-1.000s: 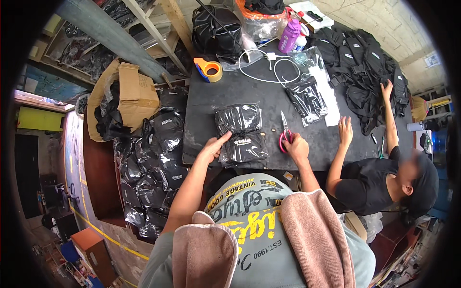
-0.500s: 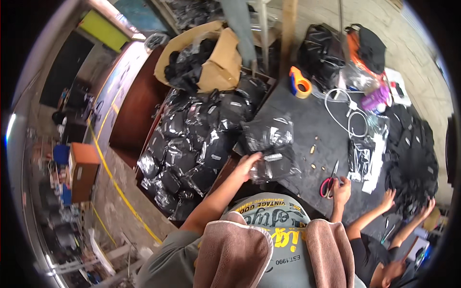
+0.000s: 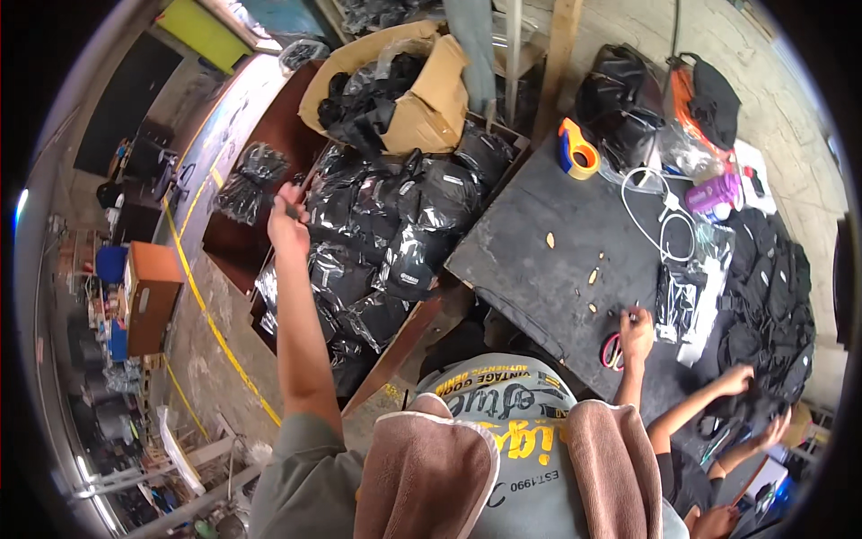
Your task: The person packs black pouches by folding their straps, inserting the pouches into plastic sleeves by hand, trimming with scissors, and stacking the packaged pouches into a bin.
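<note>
Left hand [image 3: 287,225] — bagged black garment [image 3: 247,180]

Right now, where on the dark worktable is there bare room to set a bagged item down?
The bare stretch of the worktable runs from the tape dispenser down toward the right hand, with only small scraps on it. Its right side is crowded: white cable, purple bottle, black garments. The bagged pile left of the table is full.

**A crowded workshop on bare concrete**

A grey concrete floor [image 3: 193,337] carries a yellow painted line [image 3: 208,316]. A dark worktable [image 3: 557,269] stands near a pale tiled wall [image 3: 772,81]. A wooden post [image 3: 558,54] rises behind; an orange-brown cabinet [image 3: 148,292] sits far left.
</note>
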Tool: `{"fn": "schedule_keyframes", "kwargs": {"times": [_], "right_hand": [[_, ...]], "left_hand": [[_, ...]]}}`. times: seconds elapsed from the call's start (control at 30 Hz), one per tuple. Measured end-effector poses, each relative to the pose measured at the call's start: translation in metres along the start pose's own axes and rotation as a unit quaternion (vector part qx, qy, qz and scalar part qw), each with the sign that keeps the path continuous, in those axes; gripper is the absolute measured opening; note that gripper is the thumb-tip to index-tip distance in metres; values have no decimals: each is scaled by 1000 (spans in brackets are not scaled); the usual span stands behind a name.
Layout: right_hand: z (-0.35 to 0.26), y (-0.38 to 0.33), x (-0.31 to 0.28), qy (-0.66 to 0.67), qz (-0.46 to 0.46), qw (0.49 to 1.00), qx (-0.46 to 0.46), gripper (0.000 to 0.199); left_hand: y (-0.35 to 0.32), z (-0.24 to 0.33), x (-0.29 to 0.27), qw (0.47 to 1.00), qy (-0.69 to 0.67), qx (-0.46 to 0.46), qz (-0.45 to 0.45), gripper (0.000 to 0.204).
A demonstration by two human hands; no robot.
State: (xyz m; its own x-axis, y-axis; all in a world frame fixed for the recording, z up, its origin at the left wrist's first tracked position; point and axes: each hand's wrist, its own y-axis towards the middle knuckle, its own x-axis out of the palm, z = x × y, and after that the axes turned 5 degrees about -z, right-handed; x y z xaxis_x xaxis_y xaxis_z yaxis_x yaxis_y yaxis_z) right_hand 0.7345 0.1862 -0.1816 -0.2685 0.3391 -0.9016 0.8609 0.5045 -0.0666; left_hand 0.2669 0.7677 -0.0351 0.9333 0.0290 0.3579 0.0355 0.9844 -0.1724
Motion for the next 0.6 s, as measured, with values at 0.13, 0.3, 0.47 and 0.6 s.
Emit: {"fn": "schedule_keyframes", "kwargs": {"times": [0.13, 0.3, 0.47, 0.6], "right_hand": [[-81, 10, -6, 126, -54, 990, -9, 27], [-193, -4, -8, 467, -186, 859, -96, 35], [-130, 3, 15, 500, -163, 850, -13, 22], [-11, -1, 3, 171, 114, 969, 136, 18]], "left_hand": [[-69, -69, 83, 889, 341, -35, -304, 32], [-190, -178, 196, 649, 399, -22, -647, 29], [-204, -192, 228, 609, 361, -242, -663, 23], [-122, -179, 204, 580, 458, -80, -668, 26]]}}
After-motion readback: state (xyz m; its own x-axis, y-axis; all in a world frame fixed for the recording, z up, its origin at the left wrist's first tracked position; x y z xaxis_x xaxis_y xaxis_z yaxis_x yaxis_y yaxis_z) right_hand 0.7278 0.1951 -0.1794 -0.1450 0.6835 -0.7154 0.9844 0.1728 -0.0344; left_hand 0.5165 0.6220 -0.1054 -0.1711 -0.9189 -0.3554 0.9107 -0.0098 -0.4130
